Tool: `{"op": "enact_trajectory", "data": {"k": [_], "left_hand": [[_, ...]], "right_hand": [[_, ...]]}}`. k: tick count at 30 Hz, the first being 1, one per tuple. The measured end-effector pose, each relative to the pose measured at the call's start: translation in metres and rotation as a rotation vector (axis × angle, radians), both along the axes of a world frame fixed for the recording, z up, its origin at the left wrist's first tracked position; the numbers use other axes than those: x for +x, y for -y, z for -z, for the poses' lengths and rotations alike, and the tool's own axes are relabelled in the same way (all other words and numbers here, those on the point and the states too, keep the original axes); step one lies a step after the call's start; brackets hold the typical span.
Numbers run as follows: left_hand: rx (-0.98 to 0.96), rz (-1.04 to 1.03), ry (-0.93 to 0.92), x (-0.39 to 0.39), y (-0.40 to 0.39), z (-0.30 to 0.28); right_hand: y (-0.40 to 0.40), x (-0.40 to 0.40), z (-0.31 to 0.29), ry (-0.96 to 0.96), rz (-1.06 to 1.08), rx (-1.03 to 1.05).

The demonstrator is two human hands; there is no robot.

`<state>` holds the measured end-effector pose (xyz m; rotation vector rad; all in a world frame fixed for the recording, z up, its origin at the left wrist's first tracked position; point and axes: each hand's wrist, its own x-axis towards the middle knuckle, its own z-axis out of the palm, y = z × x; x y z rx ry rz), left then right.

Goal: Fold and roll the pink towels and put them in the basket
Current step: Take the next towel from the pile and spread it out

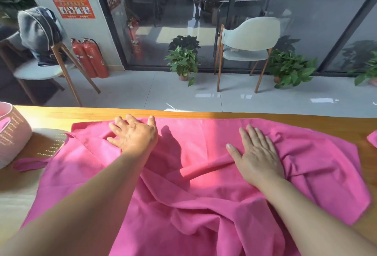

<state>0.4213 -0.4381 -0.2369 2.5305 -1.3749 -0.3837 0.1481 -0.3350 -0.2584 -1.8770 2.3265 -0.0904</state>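
A large pink towel lies spread and wrinkled across the wooden table. My left hand lies flat with spread fingers on the towel's far left part. My right hand presses flat on the towel right of the middle, beside a raised fold. A pale pink woven basket stands at the table's left edge, cut off by the frame. A corner of another pink cloth shows at the far right edge.
Beyond the table's far edge is tiled floor with two chairs, potted plants, red fire extinguishers and a glass wall. A bag sits on the left chair.
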Motion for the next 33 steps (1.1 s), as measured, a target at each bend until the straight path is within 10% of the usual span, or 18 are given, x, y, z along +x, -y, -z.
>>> {"op": "enact_trajectory", "data": {"k": [8, 18, 33], "left_hand": [[0.187, 0.095, 0.088, 0.006, -0.011, 0.004], [0.490, 0.071, 0.156, 0.079, 0.021, -0.029], [-0.114, 0.249, 0.157, 0.120, 0.005, 0.009]], "right_hand": [[0.012, 0.025, -0.020, -0.028, -0.033, 0.073], [0.065, 0.202, -0.038, 0.190, -0.605, 0.019], [0.068, 0.214, -0.003, 0.241, -0.540, 0.009]]}}
